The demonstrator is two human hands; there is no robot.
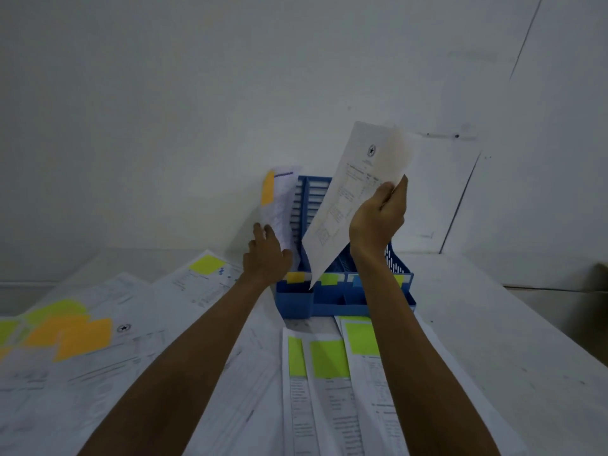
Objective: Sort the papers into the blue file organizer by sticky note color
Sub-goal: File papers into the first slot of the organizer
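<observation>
The blue file organizer (pixel 329 299) stands against the wall, with orange, green and blue labels on its front. My right hand (pixel 378 218) pinches a printed white paper (pixel 348 199) by its right edge and holds it tilted above the organizer's middle slots. No sticky note shows on its visible side. A paper with an orange sticky note (pixel 279 199) stands upright in the leftmost slot. My left hand (pixel 266 255) rests against that paper's lower edge, fingers spread; a grip cannot be made out.
Loose papers cover the table: orange and green notes at the left (pixel 82 337), a yellow-green one behind (pixel 207 264), and several green-noted sheets (pixel 329 358) in front of the organizer. A white wall rises behind. The table's right edge runs diagonally.
</observation>
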